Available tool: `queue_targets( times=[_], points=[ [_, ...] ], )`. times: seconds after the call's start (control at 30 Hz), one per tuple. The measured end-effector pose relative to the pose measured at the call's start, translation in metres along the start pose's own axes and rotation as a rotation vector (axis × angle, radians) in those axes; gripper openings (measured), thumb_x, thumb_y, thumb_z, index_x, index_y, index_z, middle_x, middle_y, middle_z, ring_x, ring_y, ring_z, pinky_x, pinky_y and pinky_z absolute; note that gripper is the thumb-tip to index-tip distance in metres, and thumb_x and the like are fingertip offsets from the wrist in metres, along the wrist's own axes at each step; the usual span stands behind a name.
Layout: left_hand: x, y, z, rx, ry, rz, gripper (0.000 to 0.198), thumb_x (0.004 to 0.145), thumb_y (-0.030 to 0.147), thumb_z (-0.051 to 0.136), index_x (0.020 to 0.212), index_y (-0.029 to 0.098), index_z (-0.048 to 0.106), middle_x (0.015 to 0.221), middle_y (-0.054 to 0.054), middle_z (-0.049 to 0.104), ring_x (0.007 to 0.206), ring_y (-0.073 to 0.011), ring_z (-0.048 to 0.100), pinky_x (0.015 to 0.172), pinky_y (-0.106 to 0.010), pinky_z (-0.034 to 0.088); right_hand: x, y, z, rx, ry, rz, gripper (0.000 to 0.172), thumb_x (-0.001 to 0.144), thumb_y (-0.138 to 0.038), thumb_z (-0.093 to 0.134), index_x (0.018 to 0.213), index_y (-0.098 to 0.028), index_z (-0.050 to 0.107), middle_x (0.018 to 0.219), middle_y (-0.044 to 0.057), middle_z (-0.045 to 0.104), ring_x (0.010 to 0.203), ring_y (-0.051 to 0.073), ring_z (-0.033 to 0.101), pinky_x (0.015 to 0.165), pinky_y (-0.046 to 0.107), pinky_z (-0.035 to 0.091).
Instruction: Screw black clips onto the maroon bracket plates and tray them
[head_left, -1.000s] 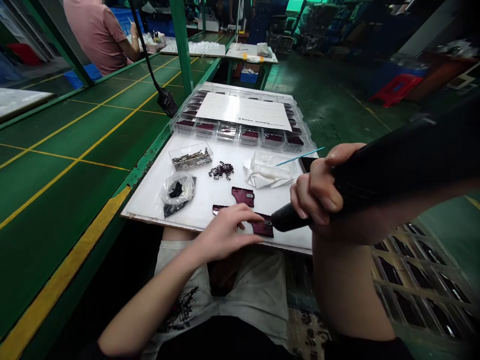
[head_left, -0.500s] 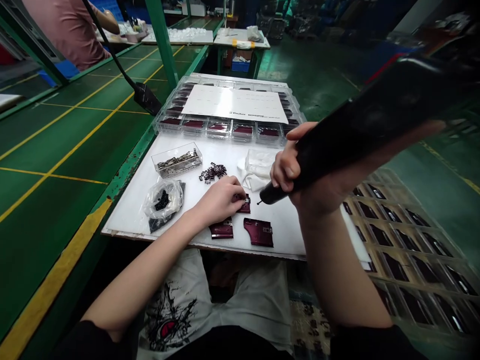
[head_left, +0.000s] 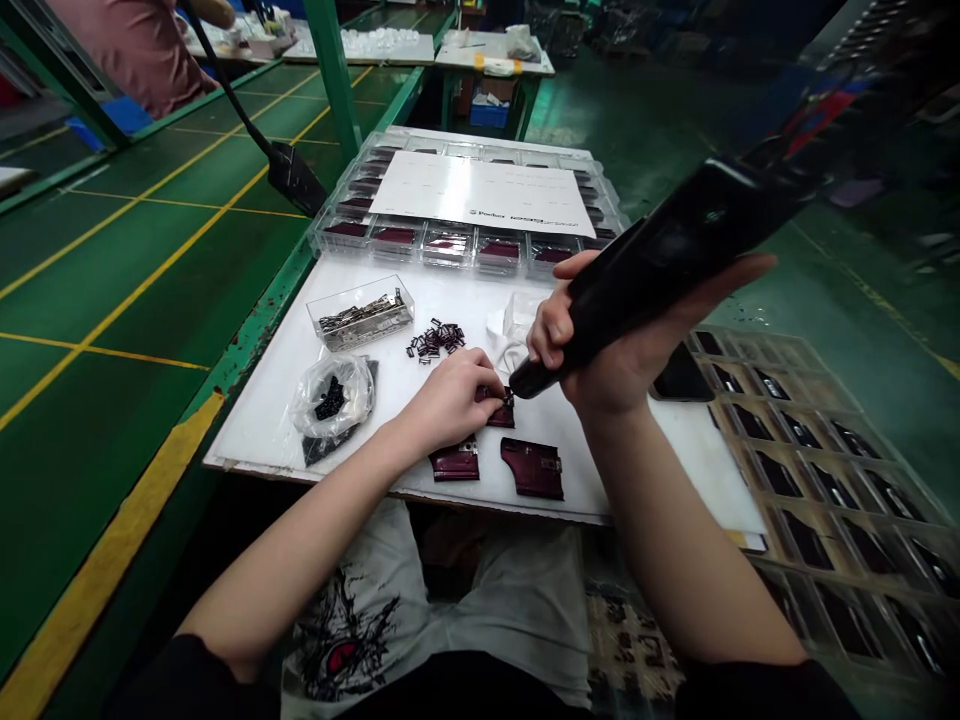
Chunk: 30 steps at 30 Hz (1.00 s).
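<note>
My left hand pinches a small maroon metal plate with its fingertips. My right hand is shut around a black electric screwdriver, whose tip sits at that plate, partly hiding it. Two more maroon plates lie on the white board just below my left hand. Small dark clips are heaped near my left fingers, beside a clear box of metal parts and a plastic bag of black pieces.
A clear tray of maroon parts under a white sheet lies beyond the board. A crumpled white cloth lies by my right hand. A tray of dark panels and a phone are on the right. A co-worker sits far left.
My left hand has moved from the lower plates to the upper plate. The screwdriver tip has come to that plate. The lower plates now lie apart, and the view has tilted downward.
</note>
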<state>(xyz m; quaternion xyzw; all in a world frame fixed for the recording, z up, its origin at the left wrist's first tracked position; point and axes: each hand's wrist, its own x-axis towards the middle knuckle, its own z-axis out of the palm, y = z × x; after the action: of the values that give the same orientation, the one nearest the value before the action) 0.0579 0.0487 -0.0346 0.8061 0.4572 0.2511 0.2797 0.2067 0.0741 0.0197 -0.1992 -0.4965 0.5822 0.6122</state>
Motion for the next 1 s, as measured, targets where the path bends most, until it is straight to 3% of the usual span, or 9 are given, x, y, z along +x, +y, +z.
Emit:
queue_targets(
  times=[0.23,0.37,0.57,0.8,1.0],
  points=[
    [0.0,-0.001,0.004,0.028,0.019,-0.02,0.007,0.081,0.014,0.07,0.08,0.018,0.075,0.094,-0.006,0.061,0.097,-0.0218,0.054,0.088,-0.037,0.044,-0.002,0.001,0.008,-0.031,0.037,-0.022,0.087,0.066,-0.099,0.033,0.078,-0.019,0.063,0.044,-0.002,0.043,0.032,0.011,0.038,0.031,0.025,0.03],
    [0.001,0.0,0.005,0.048,0.003,-0.047,0.009,0.081,0.014,0.069,0.076,0.018,0.075,0.092,-0.006,0.061,0.095,-0.0225,0.052,0.086,-0.039,0.043,-0.002,0.004,0.006,-0.022,-0.027,0.006,0.087,0.059,-0.102,0.035,0.075,-0.02,0.061,0.04,-0.004,0.039,0.028,0.01,0.032,0.029,0.024,0.026],
    [0.002,0.0,0.005,0.072,-0.012,-0.073,0.01,0.081,0.015,0.069,0.076,0.019,0.076,0.093,-0.006,0.061,0.094,-0.0229,0.05,0.087,-0.04,0.041,0.0,0.009,-0.002,0.079,-0.131,-0.008,0.082,0.066,-0.097,0.04,0.078,-0.019,0.064,0.043,-0.003,0.043,0.031,0.01,0.036,0.03,0.023,0.03],
    [-0.001,0.0,0.005,0.035,0.024,-0.061,0.008,0.081,0.016,0.07,0.079,0.019,0.077,0.091,-0.004,0.06,0.093,-0.02,0.049,0.088,-0.036,0.04,0.004,0.004,-0.001,0.119,-0.158,0.011,0.085,0.077,-0.089,0.041,0.101,-0.012,0.068,0.045,-0.003,0.048,0.032,0.009,0.038,0.033,0.022,0.032],
    [-0.001,-0.004,0.007,0.048,0.032,-0.048,0.008,0.082,0.017,0.07,0.08,0.02,0.077,0.092,-0.004,0.06,0.093,-0.0205,0.048,0.085,-0.036,0.039,0.005,0.008,-0.002,0.102,-0.277,0.124,0.081,0.068,-0.094,0.045,0.085,-0.016,0.062,0.044,-0.004,0.045,0.031,0.008,0.036,0.034,0.022,0.031]
  ],
)
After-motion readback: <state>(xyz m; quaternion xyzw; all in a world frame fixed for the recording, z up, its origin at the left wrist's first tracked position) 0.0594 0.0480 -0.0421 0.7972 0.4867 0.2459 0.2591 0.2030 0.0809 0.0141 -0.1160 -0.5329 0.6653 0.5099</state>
